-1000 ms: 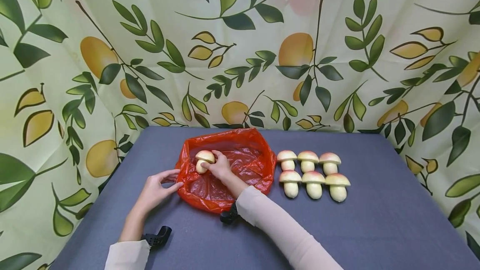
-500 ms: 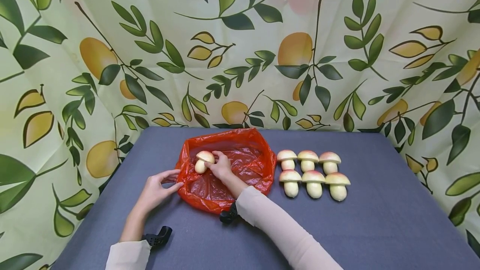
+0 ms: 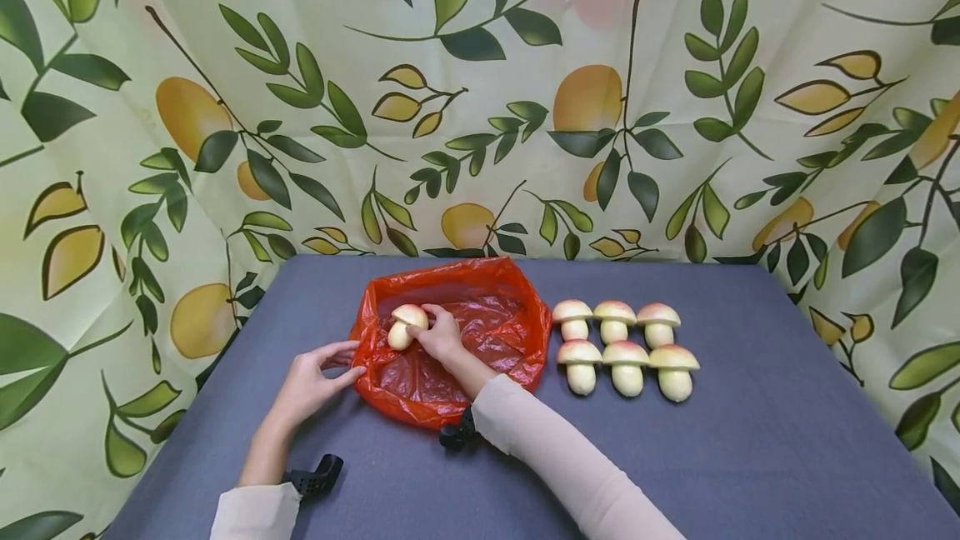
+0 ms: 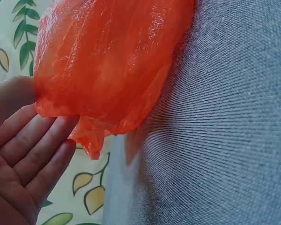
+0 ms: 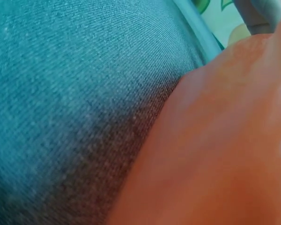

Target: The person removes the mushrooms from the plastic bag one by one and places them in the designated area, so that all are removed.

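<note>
A red plastic bag (image 3: 472, 394) lies wide-mouthed on the table. Inside its left part, my right hand (image 3: 441, 336) pinches a toy mushroom (image 3: 401, 333) with a pale stem and a pink-topped cap. At the bag's left side, my left hand (image 3: 311, 377) touches the plastic with its fingers and thumb spread apart. The left wrist view shows the fairly straight fingers (image 4: 35, 150) of that hand against the bag (image 4: 107, 70). The right wrist view has only the bag's blurred outside (image 5: 215, 154); my right hand and the mushroom are hidden there.
Right of the bag, several similar mushrooms lie in two rows, among them a back-row mushroom (image 3: 615, 323) and a front-row mushroom (image 3: 675, 373). The grey-blue table (image 3: 772, 440) runs back to a leaf-patterned cloth (image 3: 510, 190). Black wrist cameras (image 3: 318, 477) hang below both wrists.
Both hands, the bag and the mushrooms keep practically the same places. The head view has shifted very slightly.
</note>
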Demonstrator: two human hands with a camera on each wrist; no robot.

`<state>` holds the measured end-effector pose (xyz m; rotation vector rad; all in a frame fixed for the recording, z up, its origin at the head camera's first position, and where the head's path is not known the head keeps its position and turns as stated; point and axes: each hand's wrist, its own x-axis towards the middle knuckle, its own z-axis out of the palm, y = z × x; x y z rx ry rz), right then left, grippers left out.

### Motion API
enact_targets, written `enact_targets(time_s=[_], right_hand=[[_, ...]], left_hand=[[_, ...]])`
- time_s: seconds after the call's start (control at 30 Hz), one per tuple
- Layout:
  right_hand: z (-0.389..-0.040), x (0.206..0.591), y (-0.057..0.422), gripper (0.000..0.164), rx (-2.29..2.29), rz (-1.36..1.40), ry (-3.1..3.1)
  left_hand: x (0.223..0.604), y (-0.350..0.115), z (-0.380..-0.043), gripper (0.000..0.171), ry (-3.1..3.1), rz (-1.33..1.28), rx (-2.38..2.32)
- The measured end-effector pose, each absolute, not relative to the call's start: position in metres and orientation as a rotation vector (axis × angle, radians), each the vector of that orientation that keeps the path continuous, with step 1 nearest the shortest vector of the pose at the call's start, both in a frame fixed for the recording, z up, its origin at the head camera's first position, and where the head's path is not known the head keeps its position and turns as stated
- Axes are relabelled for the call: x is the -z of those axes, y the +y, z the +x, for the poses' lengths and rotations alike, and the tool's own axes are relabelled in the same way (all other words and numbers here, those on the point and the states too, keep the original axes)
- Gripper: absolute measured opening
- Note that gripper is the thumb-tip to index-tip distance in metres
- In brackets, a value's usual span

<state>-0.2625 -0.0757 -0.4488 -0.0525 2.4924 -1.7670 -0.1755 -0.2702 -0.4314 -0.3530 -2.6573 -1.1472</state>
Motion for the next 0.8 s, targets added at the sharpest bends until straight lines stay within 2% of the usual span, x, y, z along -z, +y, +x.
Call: enact_targets(time_s=[0.47,0.8], right_hand=[[-0.253,0.435,-0.069,0.049,1.827,-0.046,2.356],[-0.241,0.425,-0.051,0.048,1.882,-0.165,2.302]], left_hand=[[0.433,-0.271,-0.176,0.037,-2.646,-0.352,1.140],[0.431,-0.269,-0.175,0.036,-2.622,-0.321,1.127]])
